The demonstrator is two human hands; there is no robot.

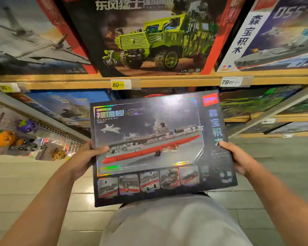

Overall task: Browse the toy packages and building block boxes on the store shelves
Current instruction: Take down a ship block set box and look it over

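Setting: wooden store shelves point(155, 80) are running across the far side, and I am seeing pale floor tiles point(25, 183) lying below
Held box: I am watching a dark building block box point(160, 148) picturing a red-hulled aircraft carrier, sitting near the middle, tilted face-up between both hands
Left hand: my view is showing the left hand point(84, 158) gripping the box's left edge, thumb lying over the front, fingers hidden behind
Right hand: the right hand point(238, 158) is gripping the right edge the same way, thumb on the front
Upper shelf: a green truck box point(155, 36) is standing far centre above a yellow 89.00 price tag point(118, 84); a warship box point(274, 36) is standing to its right above a 79.00 tag point(231, 82)
Left side: hanging toy packages point(16, 139), one with an orange pumpkin, are showing at the left
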